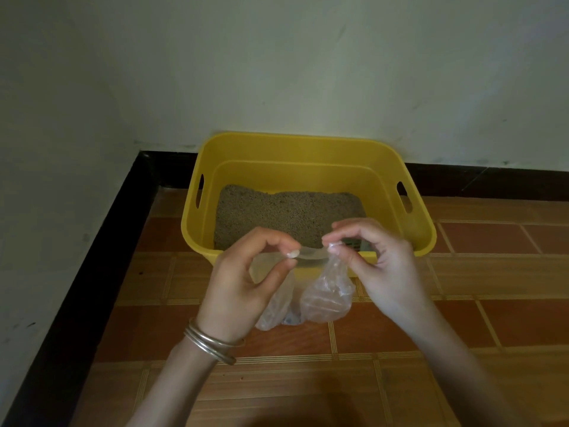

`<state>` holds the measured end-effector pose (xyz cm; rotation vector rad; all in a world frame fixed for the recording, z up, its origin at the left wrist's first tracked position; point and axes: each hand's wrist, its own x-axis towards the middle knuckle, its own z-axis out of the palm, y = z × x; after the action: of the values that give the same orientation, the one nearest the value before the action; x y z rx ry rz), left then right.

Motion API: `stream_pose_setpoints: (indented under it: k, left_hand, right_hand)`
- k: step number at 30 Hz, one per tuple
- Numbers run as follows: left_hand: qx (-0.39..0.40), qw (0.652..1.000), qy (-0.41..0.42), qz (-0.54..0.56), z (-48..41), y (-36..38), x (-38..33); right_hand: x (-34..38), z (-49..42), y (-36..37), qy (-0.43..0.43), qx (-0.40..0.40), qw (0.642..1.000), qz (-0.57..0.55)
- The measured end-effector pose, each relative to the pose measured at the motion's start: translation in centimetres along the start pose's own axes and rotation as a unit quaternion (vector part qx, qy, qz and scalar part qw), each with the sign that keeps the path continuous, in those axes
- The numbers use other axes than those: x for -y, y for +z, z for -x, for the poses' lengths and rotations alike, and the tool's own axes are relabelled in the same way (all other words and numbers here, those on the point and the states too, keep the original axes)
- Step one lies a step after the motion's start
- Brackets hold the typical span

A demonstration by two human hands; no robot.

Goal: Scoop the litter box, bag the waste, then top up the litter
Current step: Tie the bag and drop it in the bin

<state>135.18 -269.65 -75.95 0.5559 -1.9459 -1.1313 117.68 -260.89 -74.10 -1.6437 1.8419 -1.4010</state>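
A yellow plastic litter box with side handle slots stands on the floor against the wall. Grey-brown litter covers its bottom. In front of its near rim hangs a thin clear plastic bag, crumpled, with a strip of its top edge stretched between my hands. My left hand pinches the left end of that edge between thumb and fingers. My right hand pinches the right end. A grey slotted object, possibly a scoop, shows behind my right fingers inside the box; most of it is hidden.
The floor is orange-brown tile with a black skirting strip along the left and back walls. The pale wall rises right behind the box. Metal bangles ring my left wrist.
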Motion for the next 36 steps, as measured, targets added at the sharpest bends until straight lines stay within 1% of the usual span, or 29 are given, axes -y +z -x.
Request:
stream_pose_setpoints:
  k: [4, 7, 10, 13, 16, 19, 21, 23, 28, 30, 31, 33, 36]
  left_hand:
    - [-0.002, 1.000, -0.006, 0.027, 0.0, 0.3, 0.8]
    - [0.001, 0.999, -0.007, 0.038, 0.1, 0.7, 1.6]
    - [-0.005, 0.999, -0.017, 0.039, 0.5, 1.2, 2.5]
    - [-0.019, 0.997, -0.051, 0.046, 0.9, 1.6, 3.2]
    - [-0.027, 0.992, -0.103, 0.061, 1.1, 1.8, 3.6]
    - [-0.047, 0.983, -0.171, 0.052, 1.5, 1.7, 4.5]
    - [-0.062, 0.978, -0.195, 0.048, 1.9, 1.6, 5.0]
    - [-0.062, 0.978, -0.195, 0.043, 2.1, 1.4, 5.3]
    - [-0.019, 0.987, -0.160, 0.017, 2.7, 0.7, 5.9]
    - [-0.014, 0.984, -0.171, 0.044, 2.9, 0.7, 5.8]
    - [-0.015, 0.979, -0.189, 0.076, 2.9, 0.8, 5.6]
    - [-0.012, 0.959, -0.234, 0.161, 2.5, 1.2, 5.1]
    - [0.000, 0.923, -0.290, 0.255, 1.8, 1.7, 5.0]
  right_hand:
    - [-0.7, 0.2, 0.9, 0.021, 0.030, 0.995, -0.089]
    - [-1.2, 0.5, 1.8, 0.074, 0.037, 0.984, -0.157]
    - [-1.7, 0.8, 2.3, 0.121, 0.023, 0.972, -0.199]
    - [-2.2, 1.0, 2.7, 0.148, 0.020, 0.967, -0.204]
    - [-3.0, 1.2, 3.1, 0.159, 0.026, 0.969, -0.185]
    - [-4.0, 1.4, 3.5, 0.149, 0.024, 0.977, -0.150]
    - [-4.5, 1.7, 3.4, 0.133, 0.034, 0.980, -0.142]
    - [-4.8, 2.0, 3.4, 0.134, 0.047, 0.978, -0.155]
    - [-5.0, 2.0, 3.2, 0.131, 0.059, 0.980, -0.137]
    - [-5.1, 2.1, 3.2, 0.132, 0.047, 0.982, -0.130]
    - [-5.0, 2.1, 3.3, 0.135, 0.039, 0.982, -0.127]
    - [-4.8, 2.1, 3.6, 0.133, 0.030, 0.984, -0.114]
    - [-4.6, 2.1, 4.4, 0.088, 0.037, 0.991, -0.094]
